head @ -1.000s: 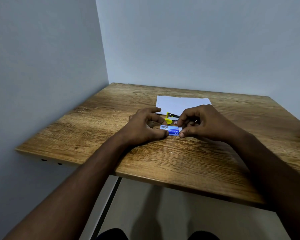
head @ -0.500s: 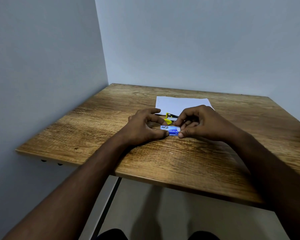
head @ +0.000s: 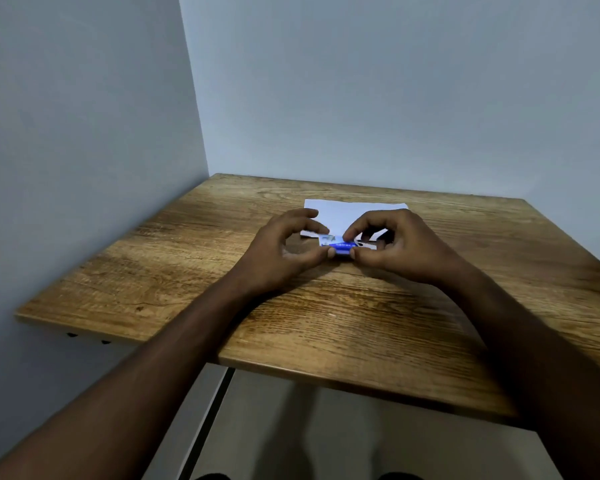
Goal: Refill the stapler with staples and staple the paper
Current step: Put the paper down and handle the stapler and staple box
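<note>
I see a wooden table (head: pixel 187 271) with coarse, streaky grain and a dull matt finish. The sheet of paper (head: pixel 343 211) looks smooth and flat. The small box (head: pixel 340 247) seems glossy printed card.

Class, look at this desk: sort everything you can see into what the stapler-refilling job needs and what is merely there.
Belongs to the job:
- blue staple box, pinched between the left hand and right hand
- white paper, lying flat behind the hands
- stapler: hidden behind the hands in this view

Merely there:
- wooden table, only the work surface
- nothing else lies on it
</note>
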